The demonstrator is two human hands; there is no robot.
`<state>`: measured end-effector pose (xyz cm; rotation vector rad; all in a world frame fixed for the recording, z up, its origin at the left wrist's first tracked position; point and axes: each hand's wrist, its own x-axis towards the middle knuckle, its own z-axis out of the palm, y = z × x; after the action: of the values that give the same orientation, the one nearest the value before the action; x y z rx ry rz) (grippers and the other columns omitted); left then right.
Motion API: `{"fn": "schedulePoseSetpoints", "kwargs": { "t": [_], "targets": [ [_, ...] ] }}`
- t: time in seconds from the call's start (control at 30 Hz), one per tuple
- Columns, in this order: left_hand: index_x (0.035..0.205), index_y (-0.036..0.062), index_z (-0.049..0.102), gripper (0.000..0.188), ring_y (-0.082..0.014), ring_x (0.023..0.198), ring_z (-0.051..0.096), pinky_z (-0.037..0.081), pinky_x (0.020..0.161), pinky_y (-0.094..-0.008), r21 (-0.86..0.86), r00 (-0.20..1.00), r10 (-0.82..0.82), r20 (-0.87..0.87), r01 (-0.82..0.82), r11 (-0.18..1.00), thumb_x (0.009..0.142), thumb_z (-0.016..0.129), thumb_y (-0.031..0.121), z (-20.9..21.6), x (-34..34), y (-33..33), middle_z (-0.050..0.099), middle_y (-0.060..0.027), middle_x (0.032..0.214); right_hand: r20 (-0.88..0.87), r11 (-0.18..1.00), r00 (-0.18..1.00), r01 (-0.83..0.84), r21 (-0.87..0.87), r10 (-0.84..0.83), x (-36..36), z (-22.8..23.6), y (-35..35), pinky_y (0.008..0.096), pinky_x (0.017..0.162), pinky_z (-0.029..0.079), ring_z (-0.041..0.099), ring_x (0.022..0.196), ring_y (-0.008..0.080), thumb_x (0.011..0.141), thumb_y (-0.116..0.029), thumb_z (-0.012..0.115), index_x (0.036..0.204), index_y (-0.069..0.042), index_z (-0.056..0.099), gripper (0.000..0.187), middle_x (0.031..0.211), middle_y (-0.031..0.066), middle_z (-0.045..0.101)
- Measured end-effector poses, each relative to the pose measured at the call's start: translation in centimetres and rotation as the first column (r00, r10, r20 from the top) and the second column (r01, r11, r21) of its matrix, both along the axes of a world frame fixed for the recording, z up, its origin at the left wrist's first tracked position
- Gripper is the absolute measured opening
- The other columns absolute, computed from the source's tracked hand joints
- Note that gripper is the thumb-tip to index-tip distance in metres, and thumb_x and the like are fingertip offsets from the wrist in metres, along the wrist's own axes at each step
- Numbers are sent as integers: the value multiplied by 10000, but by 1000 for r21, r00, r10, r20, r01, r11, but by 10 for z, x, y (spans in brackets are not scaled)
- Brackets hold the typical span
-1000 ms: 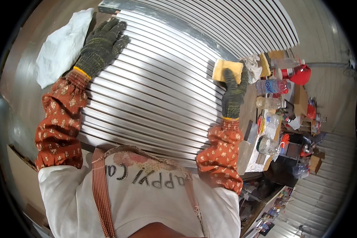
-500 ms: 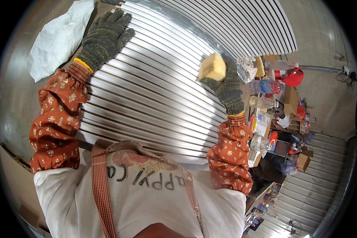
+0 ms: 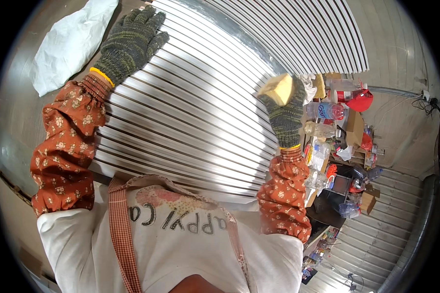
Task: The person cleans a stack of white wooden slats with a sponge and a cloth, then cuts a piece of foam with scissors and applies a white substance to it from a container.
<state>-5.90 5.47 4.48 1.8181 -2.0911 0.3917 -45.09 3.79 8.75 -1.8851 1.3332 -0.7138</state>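
Observation:
A row of long, pale metallic strips (image 3: 190,107) lies side by side before me, with bright glare across the surface. My left hand (image 3: 130,46), in a dark green knit glove, rests at the far left ends of the strips, fingers extended and thumb apart, holding nothing. At the right ends, my right hand (image 3: 286,119) in a matching glove is closed around a pale yellow sponge (image 3: 278,89). The sponge is tilted, with a corner toward me. Its underside is hidden, so I cannot tell whether it touches the strips.
More pale strips (image 3: 308,29) lie beyond a grey band at the far right. A white plastic sheet or bag (image 3: 73,46) lies left of my left hand. Clear bottles (image 3: 325,111), a red item (image 3: 361,100) and a cardboard box (image 3: 354,129) crowd the right side.
My right hand has shifted right and slightly toward me with the sponge, which has turned in its grip. The left hand has hardly moved.

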Motion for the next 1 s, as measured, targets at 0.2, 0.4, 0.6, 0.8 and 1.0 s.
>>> {"fn": "schedulePoseSetpoints", "kwargs": {
  "t": [0.2,0.4,0.6,0.8,1.0],
  "targets": [
    [1343,129,452,519,-271,1295,380,277,1081,-428,91,1000,9,10,-10,996,925,464,436,10,-5,1,420,-129,1390,-264,865,960,-209,-456,93,53,0,3,319,766,557,604,956,208,749,-222,768,1277,-72,454,632,1075,107,579],
    [1330,121,464,530,-278,1293,384,285,1081,-426,63,998,67,-3,-66,996,926,445,463,10,3,9,435,-131,1376,45,965,999,37,-260,-26,33,28,-34,276,667,576,643,806,215,757,-202,746,1065,-35,545,404,932,108,627],
    [1355,127,438,515,-283,1288,381,306,1053,-435,33,999,-34,8,34,999,920,497,399,2,-1,1,425,-131,1381,-352,842,876,-441,-310,329,73,22,-6,318,699,591,650,788,229,747,-213,762,1168,-52,513,515,965,115,629],
    [1353,122,443,515,-276,1290,380,303,1052,-433,-7,1000,-9,12,9,1000,917,505,389,3,5,7,422,-129,1386,-379,973,913,206,102,-153,27,1,-90,281,575,555,609,656,162,766,-207,718,1011,-28,559,342,806,75,618],
    [1335,109,461,486,-277,1285,387,304,1054,-408,28,998,-55,43,53,998,925,496,368,6,3,2,445,-128,1367,-528,846,830,-406,-345,182,39,-1,-60,407,781,548,531,1021,275,653,-241,807,1124,-98,524,568,1136,159,511]
  ]
}}
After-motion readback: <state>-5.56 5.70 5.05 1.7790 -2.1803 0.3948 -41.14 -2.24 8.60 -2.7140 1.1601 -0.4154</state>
